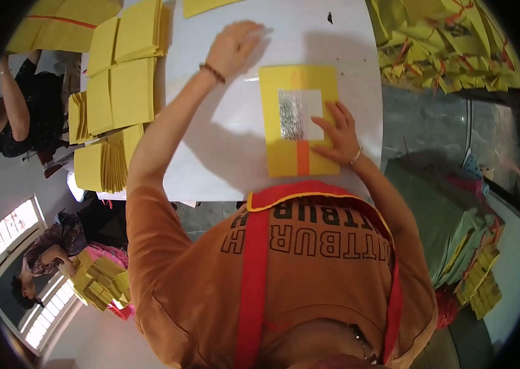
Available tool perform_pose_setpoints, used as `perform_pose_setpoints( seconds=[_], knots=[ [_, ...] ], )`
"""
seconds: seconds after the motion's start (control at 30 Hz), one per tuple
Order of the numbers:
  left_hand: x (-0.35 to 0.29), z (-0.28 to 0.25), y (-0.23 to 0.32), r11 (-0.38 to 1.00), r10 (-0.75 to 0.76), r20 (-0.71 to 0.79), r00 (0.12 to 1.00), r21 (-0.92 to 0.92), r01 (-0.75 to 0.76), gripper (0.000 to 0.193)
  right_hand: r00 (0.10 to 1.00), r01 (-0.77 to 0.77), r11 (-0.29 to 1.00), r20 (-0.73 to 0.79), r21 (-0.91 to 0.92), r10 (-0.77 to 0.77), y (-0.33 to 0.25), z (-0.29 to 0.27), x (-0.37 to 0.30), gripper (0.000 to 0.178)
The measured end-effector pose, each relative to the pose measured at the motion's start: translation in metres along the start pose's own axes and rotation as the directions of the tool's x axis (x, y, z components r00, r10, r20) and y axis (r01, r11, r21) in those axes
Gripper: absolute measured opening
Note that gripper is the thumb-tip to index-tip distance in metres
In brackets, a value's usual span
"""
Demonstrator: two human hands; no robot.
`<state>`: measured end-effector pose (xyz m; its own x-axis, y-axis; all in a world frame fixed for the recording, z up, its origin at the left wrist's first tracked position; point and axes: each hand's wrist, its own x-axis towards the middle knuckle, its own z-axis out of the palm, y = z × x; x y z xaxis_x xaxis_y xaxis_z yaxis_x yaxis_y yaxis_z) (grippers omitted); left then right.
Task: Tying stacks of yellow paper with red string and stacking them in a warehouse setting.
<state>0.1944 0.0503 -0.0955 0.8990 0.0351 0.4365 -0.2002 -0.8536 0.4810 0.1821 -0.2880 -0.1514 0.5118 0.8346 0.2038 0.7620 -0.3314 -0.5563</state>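
Observation:
A yellow paper sheet [300, 123] with a silver foil square and an orange stripe lies on the white table [223, 147] in front of me. My right hand [337, 132] rests flat on the sheet's right side with its fingers spread, next to the foil. My left hand [235, 46] is stretched far forward and lies palm down on the bare table top, to the upper left of the sheet. It holds nothing. A bead bracelet sits on that wrist.
Stacks of yellow paper [118, 80] cover the table's left side. A heap of folded yellow papers with red bands [450, 49] lies at the upper right. More bundles [481, 283] sit at the lower right. Two other people [20, 111] [45, 252] work at the left.

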Motion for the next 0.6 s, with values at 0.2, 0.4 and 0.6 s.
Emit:
perform_pose_setpoints(
  seconds=[0.2,0.4,0.6],
  knots=[
    [-0.122,0.024,0.103,0.956,-0.027,0.173,0.985,-0.282,0.075,0.024,0.999,0.017,1.0,-0.039,-0.007,-0.017,0.009,0.007,0.001,0.06],
    [-0.183,0.026,0.158,0.987,0.139,0.221,0.965,-0.112,-0.117,0.044,0.996,0.035,0.999,-0.076,0.0,-0.035,0.005,0.008,-0.003,0.055],
    [-0.184,0.028,0.153,0.983,0.181,0.236,0.955,-0.063,-0.171,0.045,0.989,-0.002,0.955,-0.141,0.297,0.046,0.011,-0.004,-0.011,0.037]
  ],
)
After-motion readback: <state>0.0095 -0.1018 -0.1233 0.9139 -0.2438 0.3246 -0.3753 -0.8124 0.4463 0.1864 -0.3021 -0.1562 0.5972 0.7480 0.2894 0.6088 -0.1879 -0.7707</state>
